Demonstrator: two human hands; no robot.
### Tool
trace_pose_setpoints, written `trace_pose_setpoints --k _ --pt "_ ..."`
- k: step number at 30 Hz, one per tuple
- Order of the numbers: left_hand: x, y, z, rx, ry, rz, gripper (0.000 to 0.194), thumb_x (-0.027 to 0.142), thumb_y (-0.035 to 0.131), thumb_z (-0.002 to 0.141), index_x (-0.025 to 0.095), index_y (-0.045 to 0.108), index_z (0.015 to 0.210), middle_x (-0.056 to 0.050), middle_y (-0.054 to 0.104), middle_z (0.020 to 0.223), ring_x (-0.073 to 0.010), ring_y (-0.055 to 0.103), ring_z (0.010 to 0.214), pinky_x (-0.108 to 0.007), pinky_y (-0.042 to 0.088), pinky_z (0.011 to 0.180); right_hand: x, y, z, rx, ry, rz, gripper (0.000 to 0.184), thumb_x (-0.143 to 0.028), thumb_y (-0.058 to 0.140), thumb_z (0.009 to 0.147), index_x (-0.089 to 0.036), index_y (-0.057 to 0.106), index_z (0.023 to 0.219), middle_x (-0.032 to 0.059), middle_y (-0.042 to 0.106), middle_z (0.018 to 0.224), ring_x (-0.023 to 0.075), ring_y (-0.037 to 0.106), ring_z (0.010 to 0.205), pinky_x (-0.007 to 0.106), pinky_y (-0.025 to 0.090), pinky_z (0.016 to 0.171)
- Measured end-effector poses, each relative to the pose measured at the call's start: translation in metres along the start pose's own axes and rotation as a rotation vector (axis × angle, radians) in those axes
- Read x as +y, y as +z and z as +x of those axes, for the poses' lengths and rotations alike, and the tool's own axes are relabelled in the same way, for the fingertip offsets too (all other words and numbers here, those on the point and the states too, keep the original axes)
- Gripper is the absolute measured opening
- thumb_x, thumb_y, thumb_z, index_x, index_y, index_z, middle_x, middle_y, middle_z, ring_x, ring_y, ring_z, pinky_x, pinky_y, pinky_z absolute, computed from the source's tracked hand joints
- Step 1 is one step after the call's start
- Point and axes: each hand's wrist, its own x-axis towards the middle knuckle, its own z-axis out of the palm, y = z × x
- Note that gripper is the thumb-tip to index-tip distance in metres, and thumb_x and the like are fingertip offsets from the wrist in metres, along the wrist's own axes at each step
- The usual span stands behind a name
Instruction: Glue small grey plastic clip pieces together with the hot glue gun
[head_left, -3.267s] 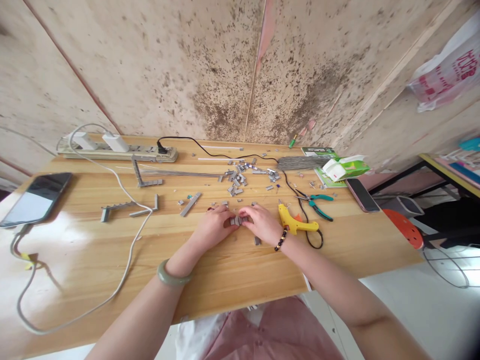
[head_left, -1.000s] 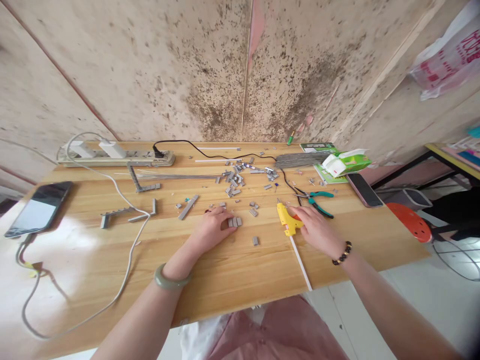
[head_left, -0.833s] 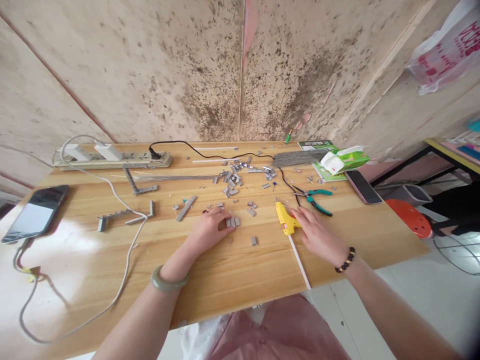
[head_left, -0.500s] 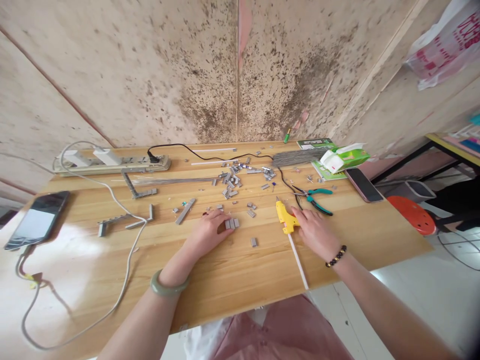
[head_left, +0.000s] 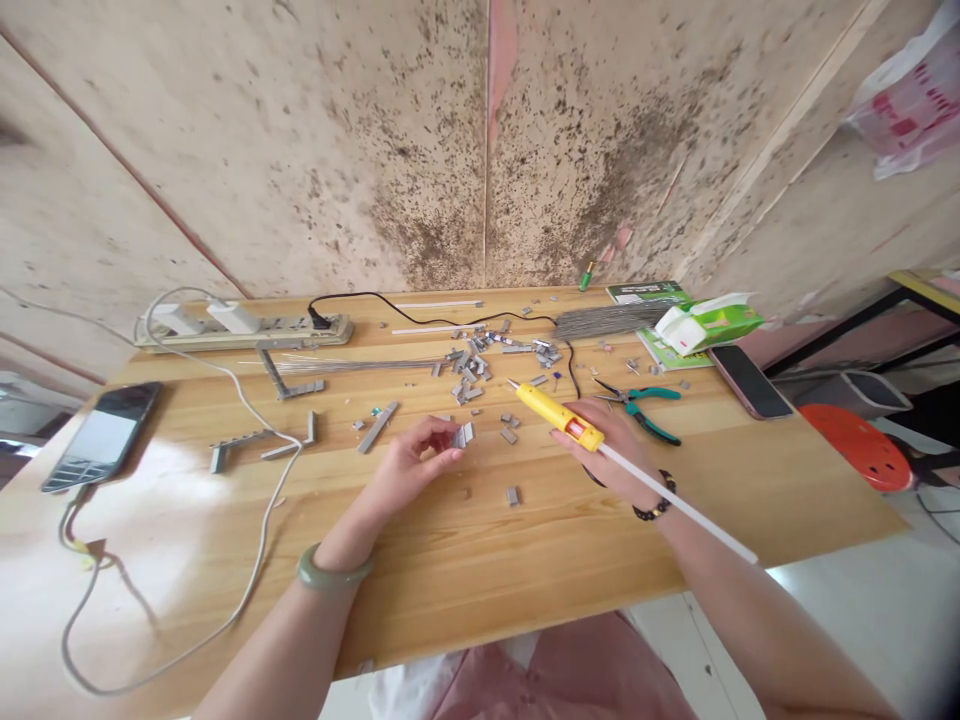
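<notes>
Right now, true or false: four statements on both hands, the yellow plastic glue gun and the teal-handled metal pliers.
1. The right hand grips the glue gun. True.
2. The left hand is empty. False: the left hand holds small grey rectangular pieces.
3. The pliers lie on the light wooden table. True.
4. The thin white stick lies loose. False: the white stick protrudes from the glue gun's rear.

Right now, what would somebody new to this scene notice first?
Probably the bright yellow plastic glue gun in the right hand, a long white stick trailing from it. Next, the dark-speckled beige wall behind the table, and the round red stool at far right.
</notes>
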Motion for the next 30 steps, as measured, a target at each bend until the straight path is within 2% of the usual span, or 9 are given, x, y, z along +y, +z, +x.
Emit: trace_pose_setpoints --k 3,5,7,10,14,19,24,30 --pt "0.002 -0.002 -0.001 0.009 -0.062 -0.140 0.031 0.035 0.072 0.075 0.016 0.066 0.098 -0.005 0.065 0.086 -0.0164 0.059 0.080 -0.029 0.049 0.076 -0.006 0.006 0.014 -0.046 -0.033 0.106 0.017 -0.033 0.058 0.088 -0.023 0.059 0.102 0.0076 0.062 0.105 0.0217 0.060 0.099 0.034 0.049 0.087" --pt "0.003 -0.003 -0.001 0.010 -0.091 -0.196 0.031 0.035 0.072 0.075 0.016 0.067 0.098 -0.006 0.065 0.088 -0.0171 0.059 0.082 -0.029 0.049 0.077 -0.005 0.012 0.017 -0.042 -0.026 0.172 0.016 -0.033 0.059 0.087 -0.022 0.060 0.098 0.0076 0.063 0.103 0.0216 0.061 0.097 0.034 0.050 0.086" --pt "0.003 -0.003 -0.002 0.003 -0.109 -0.214 0.031 0.036 0.072 0.075 0.016 0.067 0.098 -0.007 0.066 0.089 -0.0179 0.060 0.084 -0.030 0.049 0.078 -0.001 0.017 0.014 -0.077 0.038 0.266 0.015 -0.034 0.058 0.087 -0.020 0.060 0.090 0.0068 0.065 0.093 0.0201 0.063 0.085 0.032 0.052 0.079" --pt "0.002 -0.004 -0.003 -0.015 -0.116 -0.197 0.030 0.035 0.072 0.075 0.017 0.068 0.099 -0.007 0.067 0.092 -0.0179 0.060 0.084 -0.030 0.049 0.080 0.005 0.022 0.004 -0.233 0.176 0.467 0.024 -0.040 0.054 0.089 -0.018 0.059 0.081 0.0028 0.062 0.073 0.0143 0.060 0.061 0.026 0.052 0.059" --pt "0.001 -0.004 -0.005 -0.039 -0.113 -0.155 0.029 0.034 0.071 0.076 0.017 0.067 0.100 -0.007 0.065 0.094 -0.0178 0.060 0.084 -0.031 0.049 0.079 0.006 0.019 -0.005 -0.381 0.285 0.667 0.033 -0.048 0.052 0.088 -0.017 0.060 0.083 -0.0010 0.055 0.062 0.0105 0.053 0.052 0.022 0.047 0.049" --pt "0.003 -0.004 -0.004 -0.085 -0.048 -0.102 0.027 0.031 0.069 0.079 0.017 0.066 0.103 -0.006 0.062 0.088 -0.0160 0.057 0.080 -0.031 0.049 0.079 -0.001 0.014 -0.007 -0.449 0.282 0.686 0.036 -0.051 0.053 0.087 -0.016 0.061 0.080 0.0000 0.055 0.065 0.0103 0.052 0.054 0.021 0.046 0.049" --pt "0.005 -0.004 -0.002 -0.106 -0.012 -0.066 0.026 0.031 0.068 0.079 0.018 0.067 0.102 -0.007 0.064 0.093 -0.0181 0.058 0.085 -0.032 0.050 0.079 -0.006 0.014 -0.007 -0.461 0.258 0.628 0.031 -0.047 0.055 0.087 -0.017 0.061 0.082 0.0030 0.059 0.075 0.0131 0.056 0.064 0.023 0.048 0.054" --pt "0.006 -0.003 -0.002 -0.130 0.010 -0.045 0.027 0.030 0.068 0.080 0.019 0.066 0.105 -0.007 0.064 0.094 -0.0173 0.058 0.083 -0.032 0.050 0.079 -0.005 0.015 -0.008 -0.467 0.251 0.614 0.028 -0.044 0.055 0.087 -0.017 0.061 0.083 0.0039 0.058 0.078 0.0129 0.055 0.065 0.021 0.047 0.049"
